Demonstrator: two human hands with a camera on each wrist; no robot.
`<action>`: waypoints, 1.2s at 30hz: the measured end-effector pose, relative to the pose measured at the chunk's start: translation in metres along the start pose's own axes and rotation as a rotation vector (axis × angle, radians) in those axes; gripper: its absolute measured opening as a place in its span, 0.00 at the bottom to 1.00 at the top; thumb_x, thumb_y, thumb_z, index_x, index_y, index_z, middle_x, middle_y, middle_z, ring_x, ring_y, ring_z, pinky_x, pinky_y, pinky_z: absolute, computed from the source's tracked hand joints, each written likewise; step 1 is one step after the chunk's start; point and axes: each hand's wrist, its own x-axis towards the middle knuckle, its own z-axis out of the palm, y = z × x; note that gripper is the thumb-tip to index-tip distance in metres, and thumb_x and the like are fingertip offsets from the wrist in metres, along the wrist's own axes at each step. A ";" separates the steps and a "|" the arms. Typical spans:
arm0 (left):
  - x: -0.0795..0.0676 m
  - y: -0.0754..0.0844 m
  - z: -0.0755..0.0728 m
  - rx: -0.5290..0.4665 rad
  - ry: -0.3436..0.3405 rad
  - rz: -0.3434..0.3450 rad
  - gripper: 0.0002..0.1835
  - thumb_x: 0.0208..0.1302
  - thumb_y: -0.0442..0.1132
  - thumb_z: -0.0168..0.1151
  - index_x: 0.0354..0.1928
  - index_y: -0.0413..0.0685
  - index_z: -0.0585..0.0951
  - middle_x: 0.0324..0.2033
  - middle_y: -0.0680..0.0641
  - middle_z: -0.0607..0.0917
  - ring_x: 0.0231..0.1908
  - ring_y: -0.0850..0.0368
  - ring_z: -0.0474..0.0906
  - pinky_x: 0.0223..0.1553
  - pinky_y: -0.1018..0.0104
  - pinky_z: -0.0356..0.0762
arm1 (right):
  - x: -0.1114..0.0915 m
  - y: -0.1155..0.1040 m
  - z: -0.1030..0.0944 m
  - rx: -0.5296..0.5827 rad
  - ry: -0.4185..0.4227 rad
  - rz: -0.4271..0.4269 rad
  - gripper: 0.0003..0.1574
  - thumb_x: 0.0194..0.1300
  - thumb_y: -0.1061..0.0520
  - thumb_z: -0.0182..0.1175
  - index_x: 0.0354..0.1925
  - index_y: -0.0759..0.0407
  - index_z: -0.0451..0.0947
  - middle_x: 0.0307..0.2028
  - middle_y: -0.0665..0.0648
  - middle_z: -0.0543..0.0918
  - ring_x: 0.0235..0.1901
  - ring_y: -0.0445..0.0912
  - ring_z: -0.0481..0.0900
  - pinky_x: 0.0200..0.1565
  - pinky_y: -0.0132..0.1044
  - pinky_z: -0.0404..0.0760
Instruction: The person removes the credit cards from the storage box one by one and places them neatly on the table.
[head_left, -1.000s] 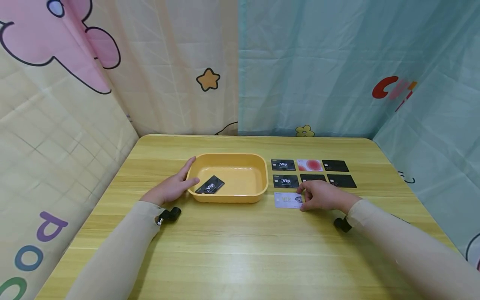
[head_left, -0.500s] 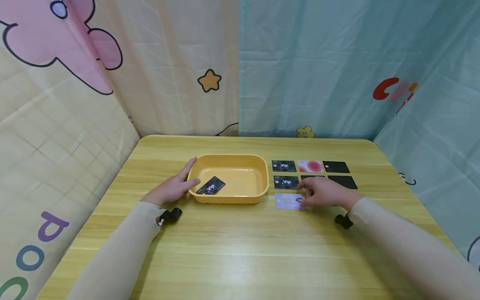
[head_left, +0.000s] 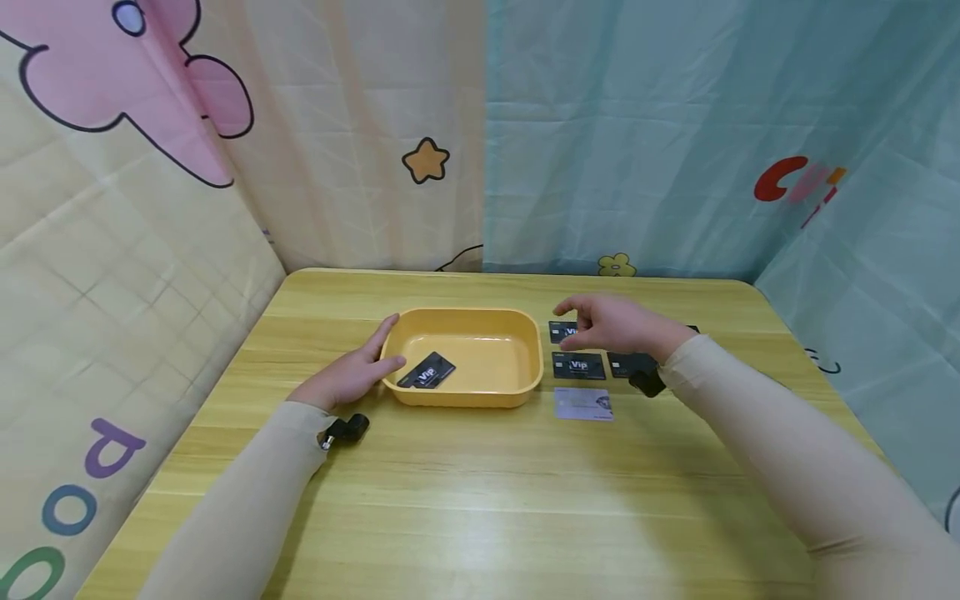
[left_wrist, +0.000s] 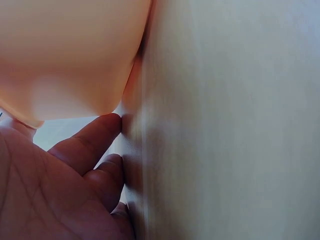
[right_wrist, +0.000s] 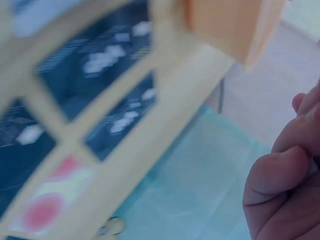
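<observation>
A yellow plastic tray (head_left: 480, 400) sits mid-table with a black Vip card (head_left: 427, 371) lying tilted inside. My left hand (head_left: 348, 375) holds its left end, thumb over the rim and other fingers along the outside; the left wrist view shows those fingertips down at the tabletop beside the tray wall (left_wrist: 75, 75). My right hand (head_left: 615, 323) hovers above the back row of cards, thumb and forefinger apart, nothing between them. Below it lie a black Vip card (head_left: 579, 366) and a lilac card (head_left: 583, 404). The pink-patterned card (right_wrist: 42, 212), hidden in the head view, shows in the right wrist view.
Another black Vip card (head_left: 561, 332) peeks out left of my right hand. A plain black card (head_left: 621, 364) lies partly under the right wrist camera (head_left: 647, 383). Fabric curtains (head_left: 675, 167) hang behind and beside the wooden table (head_left: 465, 492).
My right hand has left the lilac card, which stays flat on the table, and has moved away over the back row of cards. My left hand keeps its place on the tray.
</observation>
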 end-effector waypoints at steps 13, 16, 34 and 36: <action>0.000 0.000 0.002 -0.014 0.008 -0.003 0.45 0.81 0.61 0.49 0.85 0.75 0.32 0.86 0.45 0.40 0.82 0.31 0.45 0.79 0.30 0.45 | 0.065 -0.069 0.004 -0.051 -0.101 -0.101 0.45 0.66 0.47 0.75 0.77 0.47 0.70 0.28 0.52 0.77 0.29 0.46 0.73 0.34 0.38 0.74; 0.000 0.000 0.002 -0.013 0.007 -0.002 0.45 0.81 0.61 0.49 0.85 0.75 0.33 0.86 0.45 0.39 0.82 0.31 0.45 0.79 0.30 0.45 | 0.080 -0.080 0.010 -0.069 -0.135 -0.113 0.45 0.66 0.48 0.75 0.77 0.46 0.70 0.28 0.52 0.77 0.29 0.46 0.73 0.34 0.37 0.74; -0.001 0.004 0.000 -0.018 0.012 -0.015 0.46 0.80 0.60 0.52 0.85 0.73 0.34 0.86 0.44 0.42 0.82 0.32 0.47 0.79 0.29 0.45 | 0.135 -0.097 0.049 -0.051 -0.259 -0.149 0.47 0.65 0.54 0.75 0.78 0.44 0.68 0.32 0.53 0.77 0.31 0.46 0.73 0.35 0.37 0.75; -0.001 0.004 0.000 -0.019 0.010 -0.016 0.46 0.80 0.60 0.52 0.85 0.74 0.33 0.86 0.44 0.42 0.82 0.33 0.47 0.79 0.30 0.45 | 0.139 -0.097 0.054 -0.056 -0.273 -0.150 0.48 0.65 0.54 0.75 0.78 0.43 0.68 0.33 0.53 0.78 0.32 0.45 0.74 0.36 0.36 0.75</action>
